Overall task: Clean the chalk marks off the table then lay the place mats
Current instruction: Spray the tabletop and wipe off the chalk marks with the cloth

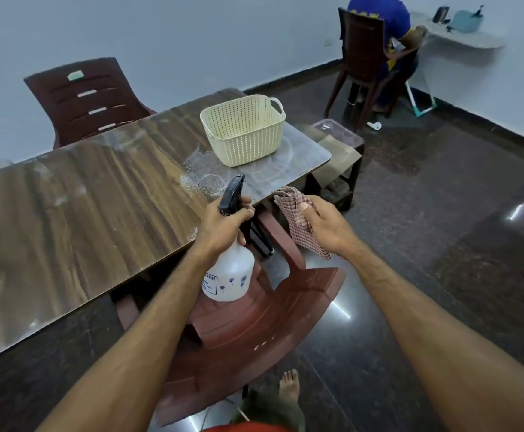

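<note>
The left hand (223, 226) gripped the spray bottle (231, 272), its nozzle aimed at the chalk marks (204, 169) near the bench's (67, 198) right end, while the right hand (326, 226) clutched the cloth (295, 213) nearer them.

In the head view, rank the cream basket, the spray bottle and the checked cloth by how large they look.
1. Cream basket on the table, clearly largest.
2. Spray bottle, held by the left hand.
3. Checked cloth, bunched in the right hand.
Bottle and cloth are nearer the camera and partly covered by hands, so their order is unsure.
</note>
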A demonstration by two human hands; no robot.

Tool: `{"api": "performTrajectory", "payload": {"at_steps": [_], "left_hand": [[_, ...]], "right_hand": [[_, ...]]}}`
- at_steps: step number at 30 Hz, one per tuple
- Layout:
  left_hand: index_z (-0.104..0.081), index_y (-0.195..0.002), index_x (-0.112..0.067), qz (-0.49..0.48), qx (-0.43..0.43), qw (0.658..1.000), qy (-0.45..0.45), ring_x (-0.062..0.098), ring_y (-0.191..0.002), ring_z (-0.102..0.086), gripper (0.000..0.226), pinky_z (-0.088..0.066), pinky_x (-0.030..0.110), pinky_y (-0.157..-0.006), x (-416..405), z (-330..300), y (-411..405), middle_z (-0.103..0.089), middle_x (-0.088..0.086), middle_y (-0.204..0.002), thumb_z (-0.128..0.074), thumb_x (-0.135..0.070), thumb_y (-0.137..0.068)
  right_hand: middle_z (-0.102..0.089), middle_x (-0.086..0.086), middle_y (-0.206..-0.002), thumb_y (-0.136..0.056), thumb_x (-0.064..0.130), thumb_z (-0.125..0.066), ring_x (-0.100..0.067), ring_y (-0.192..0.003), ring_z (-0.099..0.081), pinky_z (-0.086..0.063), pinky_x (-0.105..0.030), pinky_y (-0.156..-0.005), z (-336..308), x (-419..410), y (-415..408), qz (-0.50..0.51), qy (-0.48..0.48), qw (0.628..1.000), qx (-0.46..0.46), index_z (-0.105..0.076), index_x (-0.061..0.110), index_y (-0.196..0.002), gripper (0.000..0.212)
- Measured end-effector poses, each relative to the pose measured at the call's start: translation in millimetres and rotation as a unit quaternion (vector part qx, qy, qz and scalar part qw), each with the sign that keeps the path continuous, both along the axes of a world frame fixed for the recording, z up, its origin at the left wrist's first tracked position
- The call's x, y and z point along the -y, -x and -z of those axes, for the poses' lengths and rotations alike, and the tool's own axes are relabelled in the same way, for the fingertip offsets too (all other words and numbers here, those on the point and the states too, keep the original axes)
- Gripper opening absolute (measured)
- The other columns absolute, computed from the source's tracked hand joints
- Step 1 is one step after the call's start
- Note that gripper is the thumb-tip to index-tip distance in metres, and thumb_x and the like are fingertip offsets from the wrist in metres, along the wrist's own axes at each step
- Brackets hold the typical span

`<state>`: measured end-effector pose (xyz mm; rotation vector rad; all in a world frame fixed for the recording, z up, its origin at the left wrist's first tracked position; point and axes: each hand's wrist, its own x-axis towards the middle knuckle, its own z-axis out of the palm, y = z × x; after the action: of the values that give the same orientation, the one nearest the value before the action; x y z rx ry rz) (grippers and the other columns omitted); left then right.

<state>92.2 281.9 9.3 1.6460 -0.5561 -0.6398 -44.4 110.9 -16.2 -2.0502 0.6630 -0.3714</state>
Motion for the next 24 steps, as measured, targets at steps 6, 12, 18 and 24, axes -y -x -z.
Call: {"api": "performTrajectory", "payload": {"at_steps": [6,12,18,24], "left_hand": [[-0.063,-0.106,-0.005,-0.038,-0.016,0.999,-0.002,0.021,-0.038,-0.049,0.014,-0.047,0.029,-0.048,48,10,0,-0.069,0.009,-0.097,-0.062,-0.006,-0.092],[-0.063,-0.107,-0.005,-0.063,-0.021,0.998,-0.005,0.019,-0.037,-0.049,0.014,-0.048,0.026,-0.047,86,5,6,-0.069,0.01,-0.099,-0.06,-0.005,-0.093],[-0.063,-0.108,-0.006,-0.11,-0.022,0.993,-0.022,0.019,-0.038,-0.05,0.015,-0.049,0.027,-0.049,118,7,9,-0.07,0.012,-0.103,-0.061,-0.007,-0.093],[-0.062,-0.109,-0.004,-0.19,-0.015,0.981,-0.028,0.018,-0.036,-0.05,0.018,-0.048,0.026,-0.048,160,5,25,-0.069,0.013,-0.105,-0.063,-0.007,-0.092]], "right_hand": [[-0.062,0.0,-0.108,-0.106,0.022,-0.04,-0.014,-0.098,-0.057,-0.04,-0.024,-0.079,10,58,-8,-0.011,-0.005,1.0,-0.01,-0.058,0.009,-0.123,0.029],[-0.06,0.003,-0.107,-0.106,0.021,-0.039,-0.009,-0.095,-0.055,-0.038,-0.004,-0.071,10,100,-17,-0.043,-0.002,0.999,-0.026,-0.057,0.008,-0.126,0.03],[-0.059,0.004,-0.111,-0.106,0.02,-0.039,-0.01,-0.102,-0.055,-0.042,-0.016,-0.081,13,147,-33,-0.104,0.009,0.994,-0.033,-0.056,0.008,-0.128,0.031],[-0.063,-0.007,-0.119,-0.105,0.021,-0.042,-0.023,-0.111,-0.058,-0.045,-0.038,-0.098,29,204,-49,-0.188,0.028,0.981,-0.045,-0.057,0.004,-0.127,0.031]]}}
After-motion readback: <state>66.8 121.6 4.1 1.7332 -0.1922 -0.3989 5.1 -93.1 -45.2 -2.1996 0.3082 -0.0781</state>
